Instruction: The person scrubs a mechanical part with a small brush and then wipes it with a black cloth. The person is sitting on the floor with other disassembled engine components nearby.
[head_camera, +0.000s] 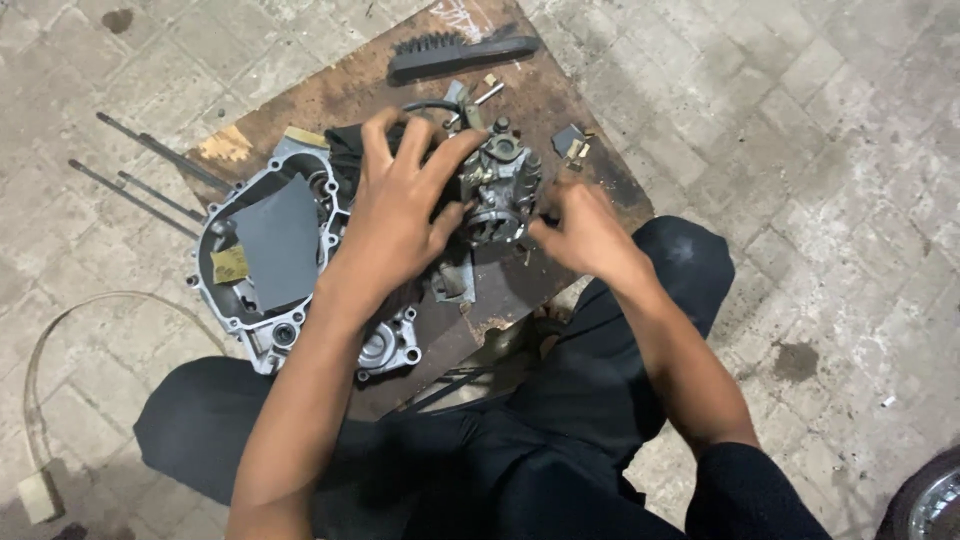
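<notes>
Hands are meeting over a small metal carburetor (497, 185), which is sitting near the middle of a worn wooden board (560, 110) lying on the paved floor (820, 150). The person's left hand (395, 215) is spreading over the carburetor's left side, fingers (455, 155) curling across its top and gripping it. The right hand (580, 232) is pressing in from the right, fingertips pinching at the carburetor's lower edge; what they are pinching I cannot tell. Just left of the hands, an aluminium engine crankcase cover (290, 330) is lying open side up, with a dark grey sheet of sandpaper (278, 240) resting inside it. At the board's far edge a black brush (460, 55) is lying, with small metal parts (572, 145) scattered near it. Long thin rods (140, 185) are lying on the floor to the left.
</notes>
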